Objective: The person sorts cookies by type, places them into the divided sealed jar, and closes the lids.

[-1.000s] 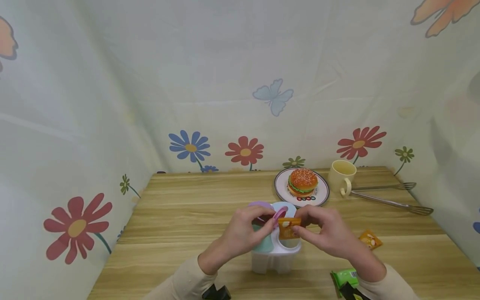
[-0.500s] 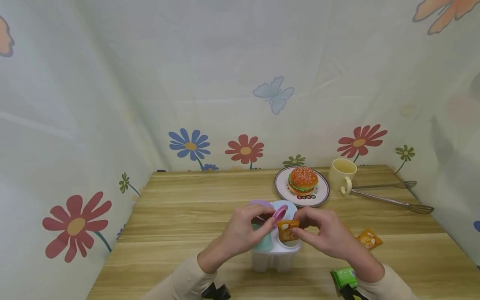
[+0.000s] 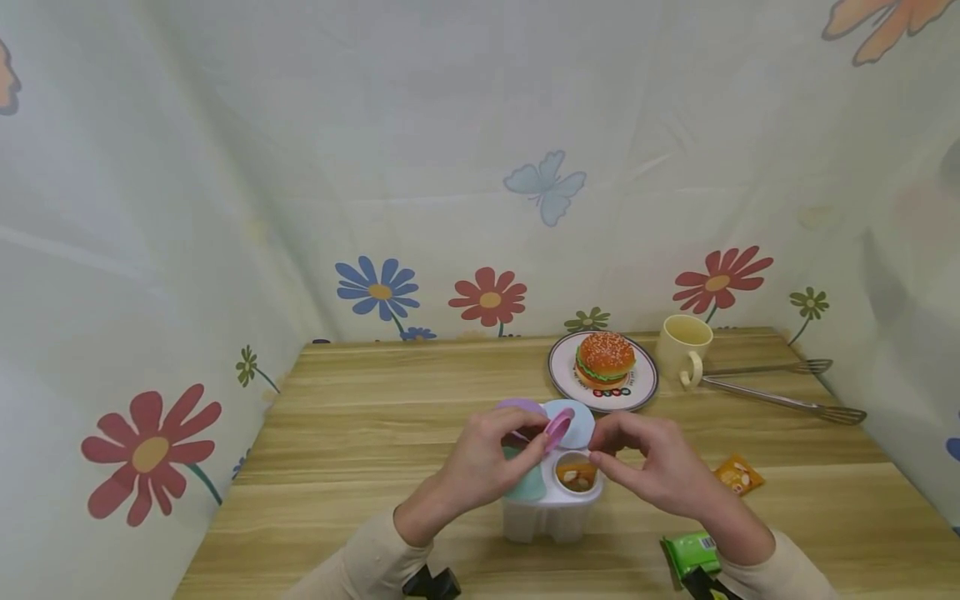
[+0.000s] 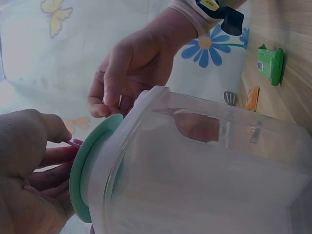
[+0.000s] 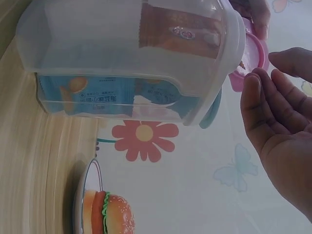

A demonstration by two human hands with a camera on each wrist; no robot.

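Observation:
A white and clear container with several round lids stands on the table. My left hand pinches its raised pink lid beside the round opening. Down in that opening lies an orange snack packet, visible through the clear wall in the right wrist view. My right hand hovers at the opening's right, fingers loosely bent, holding nothing. The green lid, blue lid and purple lid lie down over the other openings. Blue packets fill another compartment.
Behind the container is a plate bearing a toy hamburger. A yellow mug and two whisk-like metal utensils are at the back right. An orange packet and a green packet lie right of the container.
The orange packet has gone from my right fingers down into the container's opening. My right hand has let go and stays close by. The left hand still holds the pink lid up.

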